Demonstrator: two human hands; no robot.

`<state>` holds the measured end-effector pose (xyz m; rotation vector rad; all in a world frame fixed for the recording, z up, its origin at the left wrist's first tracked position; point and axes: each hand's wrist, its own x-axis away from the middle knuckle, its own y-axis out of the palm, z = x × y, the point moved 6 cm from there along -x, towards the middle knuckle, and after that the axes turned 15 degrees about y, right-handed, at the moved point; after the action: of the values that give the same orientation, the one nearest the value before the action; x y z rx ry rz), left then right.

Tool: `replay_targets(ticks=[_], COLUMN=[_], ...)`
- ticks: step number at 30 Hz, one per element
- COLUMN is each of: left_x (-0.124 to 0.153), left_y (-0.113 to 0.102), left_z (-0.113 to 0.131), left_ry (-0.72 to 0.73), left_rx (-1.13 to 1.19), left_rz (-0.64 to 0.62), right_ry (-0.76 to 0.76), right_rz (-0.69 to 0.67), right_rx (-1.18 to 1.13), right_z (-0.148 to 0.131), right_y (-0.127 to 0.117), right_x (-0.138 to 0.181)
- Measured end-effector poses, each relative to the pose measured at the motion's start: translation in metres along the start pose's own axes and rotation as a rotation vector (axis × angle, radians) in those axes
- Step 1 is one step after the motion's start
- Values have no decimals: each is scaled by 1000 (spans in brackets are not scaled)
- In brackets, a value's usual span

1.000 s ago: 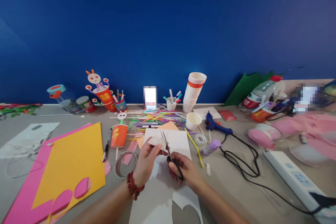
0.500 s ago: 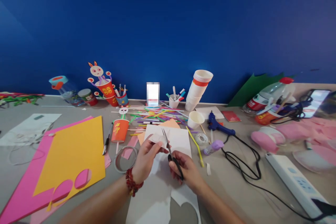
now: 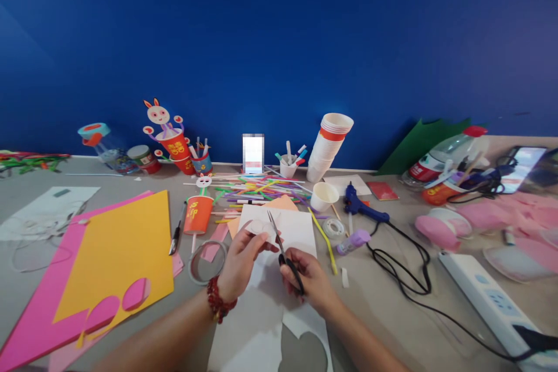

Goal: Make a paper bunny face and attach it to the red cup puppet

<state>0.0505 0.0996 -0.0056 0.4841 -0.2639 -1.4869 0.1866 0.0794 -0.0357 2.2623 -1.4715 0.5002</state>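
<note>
My left hand (image 3: 240,257) is pinched closed on the small paper (image 3: 258,226), which projects past thumb and fingers above a white sheet (image 3: 300,233). My right hand (image 3: 310,280) is curled around the scissors (image 3: 283,256), blades at the paper's right side.

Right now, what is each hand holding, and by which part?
Right hand: scissors, by the black handles. Left hand: a small white paper piece, pinched at its near edge.

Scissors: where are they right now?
Lower centre of the head view: the scissors are in the right hand, blades at the small white paper piece held in the left hand.
</note>
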Motion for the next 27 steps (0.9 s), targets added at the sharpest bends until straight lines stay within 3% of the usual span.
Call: replay_targets(ticks=[27], left_x=[-5], left_y=[-5], left_z=[7], left_ry=[27], left_rx=[-6], left_rz=[-27], right_ry=[6], right_rz=[-24], right_rx=[23], right_z=[-6], right_y=[-3], right_x=[2])
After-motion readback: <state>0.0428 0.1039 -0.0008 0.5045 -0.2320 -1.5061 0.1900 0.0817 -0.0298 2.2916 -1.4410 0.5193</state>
